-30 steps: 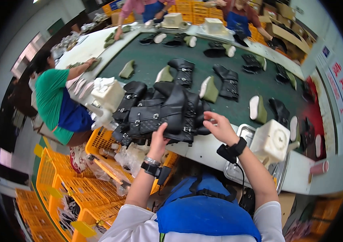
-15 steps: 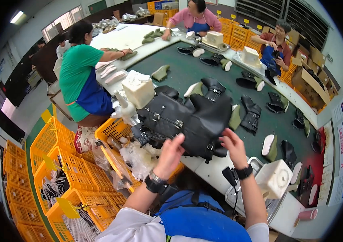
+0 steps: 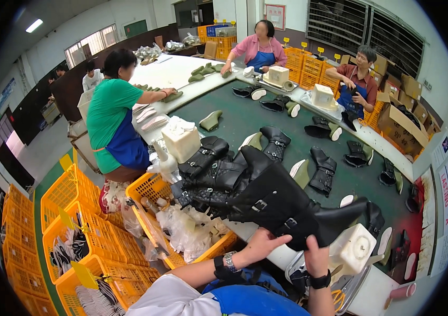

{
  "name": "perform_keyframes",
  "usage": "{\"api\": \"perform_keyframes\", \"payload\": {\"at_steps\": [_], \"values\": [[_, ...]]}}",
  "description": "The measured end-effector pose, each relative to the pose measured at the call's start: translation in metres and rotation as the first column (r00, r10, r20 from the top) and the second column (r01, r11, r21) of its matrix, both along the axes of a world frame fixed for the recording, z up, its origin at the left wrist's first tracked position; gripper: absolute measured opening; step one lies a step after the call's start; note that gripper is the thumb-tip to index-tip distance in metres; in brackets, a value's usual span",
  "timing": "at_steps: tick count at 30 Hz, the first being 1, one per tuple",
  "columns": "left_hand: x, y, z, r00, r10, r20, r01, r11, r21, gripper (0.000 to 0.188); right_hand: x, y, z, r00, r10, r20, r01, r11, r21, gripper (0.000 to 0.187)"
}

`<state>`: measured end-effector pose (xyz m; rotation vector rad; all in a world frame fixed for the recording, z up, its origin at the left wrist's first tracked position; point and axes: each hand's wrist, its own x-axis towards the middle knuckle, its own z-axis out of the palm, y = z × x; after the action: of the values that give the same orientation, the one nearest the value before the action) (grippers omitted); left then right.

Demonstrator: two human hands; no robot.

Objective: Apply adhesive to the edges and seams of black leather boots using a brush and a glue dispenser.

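A black ankle-high boot (image 3: 274, 197) with buckled straps and a quilted panel lies tilted in front of me, its toe pointing right. My left hand (image 3: 255, 248) grips its near edge with the thumb stretched out and the other fingers partly hidden. Close beside it, my right hand (image 3: 317, 259) holds the same edge, thumb up, remaining fingers mostly out of sight. Left of the boot, several more black boots (image 3: 211, 176) are heaped at the table edge. Black boots paired with green shoe lasts (image 3: 300, 173) lie across the green work surface (image 3: 218, 110).
Orange crates (image 3: 150, 184) and clear plastic bags (image 3: 187, 224) stand at my left. A white bottle (image 3: 166, 158) and white container (image 3: 182, 142) sit near the heap. Another white container (image 3: 353, 247) rests by a metal tray at right. Several people work around the table.
The boot has shifted right and turned, its toe now pointing right, apart from the heap. Both hands have moved right and lower, and now grip it closer together.
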<state>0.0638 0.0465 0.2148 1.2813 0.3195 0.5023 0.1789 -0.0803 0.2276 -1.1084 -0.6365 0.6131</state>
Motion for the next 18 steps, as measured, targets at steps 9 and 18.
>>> {"api": "perform_keyframes", "payload": {"at_steps": [9,18], "values": [[-0.019,-0.009,0.025,0.999,-0.006,0.042,-0.032,0.544,0.838,0.055,0.009,-0.056,0.0,0.899,-0.308,0.312,0.393,0.882,-0.26,0.035],[-0.025,-0.011,-0.002,0.975,0.021,-0.22,0.202,0.319,0.926,0.12,-0.032,-0.022,0.027,0.891,0.248,0.379,0.027,0.806,-0.592,0.03]]}}
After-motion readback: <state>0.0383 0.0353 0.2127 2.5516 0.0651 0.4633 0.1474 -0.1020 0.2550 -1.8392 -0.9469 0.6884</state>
